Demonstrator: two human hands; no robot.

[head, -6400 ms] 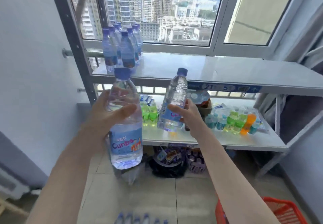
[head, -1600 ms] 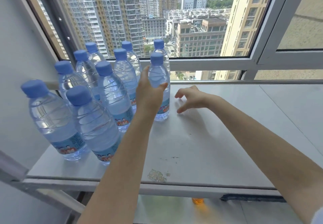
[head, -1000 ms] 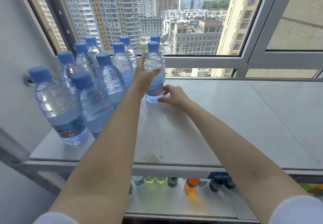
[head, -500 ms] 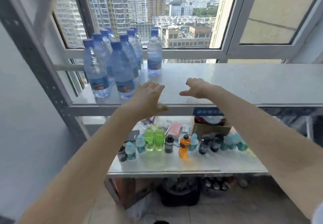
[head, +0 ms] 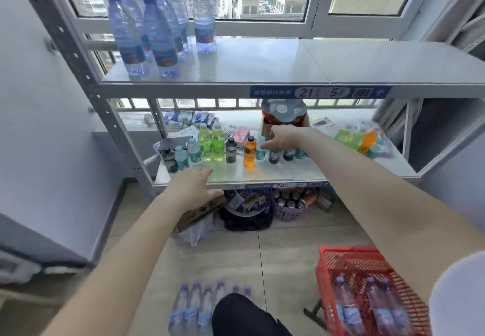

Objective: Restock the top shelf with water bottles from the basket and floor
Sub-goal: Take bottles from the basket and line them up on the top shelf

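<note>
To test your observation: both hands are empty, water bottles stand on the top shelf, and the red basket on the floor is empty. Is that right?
No: the head view shows the basket holding water bottles. The left hand and right hand are empty, and other bottles stand on the top shelf.

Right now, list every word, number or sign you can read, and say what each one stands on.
"21" and "5", then an up arrow: blue label strip on the front edge of the top shelf; its other characters are blurred.
"24" and "2": label on the edge of the lower shelf.
Labels on the water bottles: too blurred to read.
</note>
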